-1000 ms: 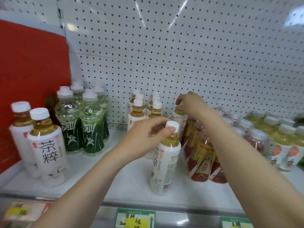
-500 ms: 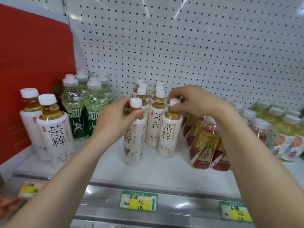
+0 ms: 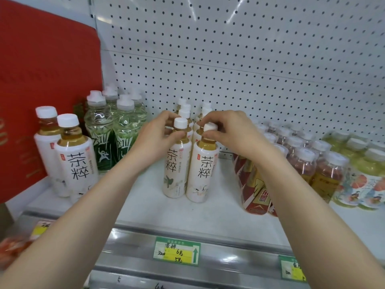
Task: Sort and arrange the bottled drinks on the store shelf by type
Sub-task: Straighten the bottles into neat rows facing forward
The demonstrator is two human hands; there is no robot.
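Open shelf floor (image 3: 145, 201) at 6 o'clock of the two front tea bottles (image 3: 188, 170). Clear lane at 9 between them and the green bottles (image 3: 113, 138). At 3, gold-red bottles (image 3: 255, 190) stand near. At 12, more tea bottles, then pegboard (image 3: 229, 65).

茶粹 printed on the white-sleeved tea bottles (image 3: 203, 167), 东鹏 on the red-gold bottle label (image 3: 263, 196), shelf-edge price tag (image 3: 177, 250) handwritten 茶粹, 6元, 5元; second tag (image 3: 292, 268) illegible.
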